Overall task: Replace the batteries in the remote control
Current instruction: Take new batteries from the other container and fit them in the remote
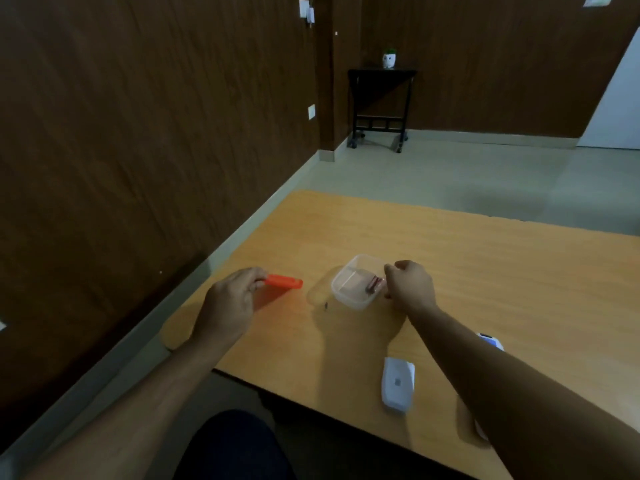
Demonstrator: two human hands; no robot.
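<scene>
A clear plastic container [346, 296] stands on the wooden table [485, 271], with red-brown batteries [375, 284] lying inside it. My right hand [410, 285] grips the container's right rim. My left hand [230, 299] holds an orange lid [284, 282] by its near end, a little above the table to the left of the container. A white remote control [397, 383] lies face down near the table's front edge, between my two arms. My right forearm hides part of a second white device [491, 342] with a blue patch.
The table's left corner lies close to a brown wood-panelled wall. Beyond the far edge is open floor, and a black side table [381, 105] with a small white pot [389, 58] stands against the back wall. My knee [235, 445] shows below the front edge.
</scene>
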